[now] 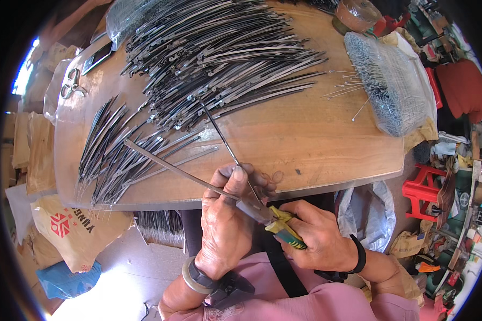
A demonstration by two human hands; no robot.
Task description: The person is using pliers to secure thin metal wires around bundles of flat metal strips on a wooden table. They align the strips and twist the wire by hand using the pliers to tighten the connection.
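My left hand (226,219) is closed around two long thin metal strips near the table's front edge. One, a dark strip (219,131), points up and away toward the big pile; the other, a grey strip (168,167), slants to the far left. A pair of pliers (285,227) with yellow and green handles is gripped in my right hand (320,235). Its jaws meet the near ends of the strips beside my left fingers; the exact contact is hard to make out. Ahead lies a large pile of dark metal strips (214,64), with a smaller bundle (128,166) at its near left.
On the wooden table (305,139), a clear bag of thin wire pins (388,85) lies at the right, several poking out. A phone (97,58) and small scissors (72,84) lie far left. A red stool (423,192) stands right; a printed sack (77,230) sits at lower left.
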